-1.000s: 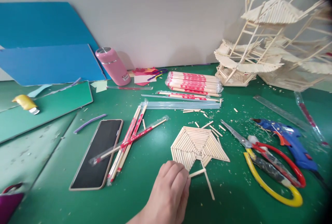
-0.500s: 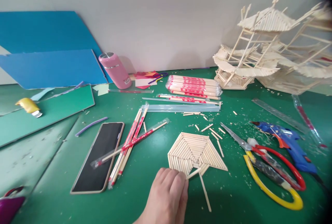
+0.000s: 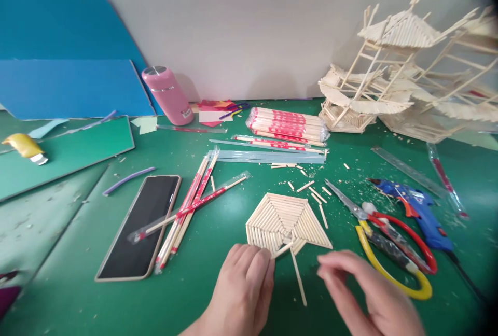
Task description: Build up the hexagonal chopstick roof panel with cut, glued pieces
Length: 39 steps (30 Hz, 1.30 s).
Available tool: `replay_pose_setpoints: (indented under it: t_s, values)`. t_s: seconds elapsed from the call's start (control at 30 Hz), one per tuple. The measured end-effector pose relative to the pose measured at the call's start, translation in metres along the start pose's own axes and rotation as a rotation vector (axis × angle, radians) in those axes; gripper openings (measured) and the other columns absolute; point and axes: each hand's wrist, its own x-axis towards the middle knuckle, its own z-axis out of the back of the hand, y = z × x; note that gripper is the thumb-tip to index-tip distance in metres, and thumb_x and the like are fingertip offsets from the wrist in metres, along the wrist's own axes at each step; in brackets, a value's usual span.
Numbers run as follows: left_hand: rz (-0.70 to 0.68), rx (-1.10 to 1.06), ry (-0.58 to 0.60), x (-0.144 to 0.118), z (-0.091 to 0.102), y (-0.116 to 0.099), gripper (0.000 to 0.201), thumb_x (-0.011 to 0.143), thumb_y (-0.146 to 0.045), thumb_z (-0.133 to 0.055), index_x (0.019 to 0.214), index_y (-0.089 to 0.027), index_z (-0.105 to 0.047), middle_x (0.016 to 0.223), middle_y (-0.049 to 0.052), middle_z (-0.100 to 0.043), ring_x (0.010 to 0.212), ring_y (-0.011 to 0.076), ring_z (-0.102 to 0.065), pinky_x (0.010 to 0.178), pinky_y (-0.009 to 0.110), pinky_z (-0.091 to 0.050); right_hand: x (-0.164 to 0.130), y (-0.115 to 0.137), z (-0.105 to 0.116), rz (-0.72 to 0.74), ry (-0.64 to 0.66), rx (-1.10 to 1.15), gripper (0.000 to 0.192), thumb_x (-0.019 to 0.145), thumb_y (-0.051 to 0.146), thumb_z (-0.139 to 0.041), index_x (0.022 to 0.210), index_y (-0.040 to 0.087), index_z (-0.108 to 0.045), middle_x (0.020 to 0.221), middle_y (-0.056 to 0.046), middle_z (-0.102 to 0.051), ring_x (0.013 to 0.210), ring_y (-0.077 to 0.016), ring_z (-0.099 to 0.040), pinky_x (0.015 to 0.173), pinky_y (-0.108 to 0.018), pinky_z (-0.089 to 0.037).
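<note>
Green mat [image 3: 218,294]: right hand [image 3: 369,294] newly in, open; left hand [image 3: 243,289] still pinching short stick [image 3: 282,249] at stick panel [image 3: 286,222].

Flat panel [image 3: 287,219] of pale wooden sticks, glued side by side in nested angled rows into a rough hexagon with a pointed right corner; lying face up on green mat [image 3: 218,294], near the front edge, middle of view. Short stick [image 3: 282,249] at its lower edge, tilted, one end against the panel, other end pinched at fingertips of left hand [image 3: 243,289]. Longer loose stick [image 3: 299,277] just below, running down and right from the panel's bottom notch, flat on the mat. Right hand [image 3: 369,294] blurred, fingers spread, hovering just right of that stick, touching nothing visible.
</note>
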Motion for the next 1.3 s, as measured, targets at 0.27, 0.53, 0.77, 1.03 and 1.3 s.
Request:
replay_pose_setpoints:
  t_s: [0.27, 0.53, 0.77, 1.03, 1.3]
  values:
    - [0.056, -0.007, 0.006, -0.002, -0.001, 0.001, 0.014, 0.086, -0.011, -0.038, 0.087, -0.018, -0.05, 0.072, 0.003, -0.056, 0.064, 0.0169, -0.05, 0.059, 0.03, -0.039, 0.026, 0.014, -0.014, 0.031, 0.113, -0.066, 0.017, 0.087, 0.015, -0.04, 0.1, 0.021, -0.048, 0.095, -0.007, -0.056, 0.091, -0.0181, -0.056, 0.077, -0.033, -0.05]
    - [0.041, -0.06, 0.0, -0.001, 0.003, 0.0, 0.013, 0.084, -0.009, -0.04, 0.088, -0.017, -0.05, 0.072, 0.005, -0.055, 0.063, 0.0166, -0.048, 0.058, 0.03, -0.039, 0.028, 0.015, -0.007, 0.007, 0.048, 0.015, 0.017, 0.085, 0.015, -0.046, 0.1, 0.021, -0.05, 0.087, -0.004, -0.058, 0.08, -0.0144, -0.058, 0.069, -0.026, -0.049]
    - [-0.142, -0.218, -0.068, -0.003, -0.007, -0.01, 0.015, 0.085, -0.012, -0.039, 0.091, -0.014, -0.052, 0.062, 0.003, -0.056, 0.051, 0.0127, -0.046, 0.047, 0.025, -0.037, 0.019, 0.034, -0.018, 0.041, 0.052, 0.494, 0.027, 0.082, 0.01, -0.051, 0.102, 0.028, -0.054, 0.086, 0.0, -0.058, 0.071, -0.011, -0.059, 0.061, -0.02, -0.051]
    - [-0.13, -0.255, -0.048, -0.001, -0.009, -0.013, 0.018, 0.082, -0.01, -0.041, 0.095, -0.014, -0.053, 0.067, 0.005, -0.061, 0.053, 0.0134, -0.05, 0.047, 0.025, -0.038, 0.018, 0.03, -0.015, -0.01, -0.068, 0.491, 0.02, 0.083, 0.012, -0.05, 0.094, 0.026, -0.057, 0.089, 0.0, -0.058, 0.075, -0.0103, -0.059, 0.064, -0.017, -0.05]
    - [0.003, -0.121, 0.083, 0.009, 0.018, -0.005, 0.017, 0.082, -0.01, -0.045, 0.095, -0.017, -0.053, 0.076, 0.005, -0.061, 0.063, 0.0168, -0.053, 0.056, 0.031, -0.041, 0.028, 0.005, 0.006, 0.144, -0.031, 0.19, 0.032, 0.084, 0.005, -0.045, 0.113, 0.02, -0.049, 0.093, -0.004, -0.057, 0.081, -0.0119, -0.057, 0.067, -0.022, -0.05]
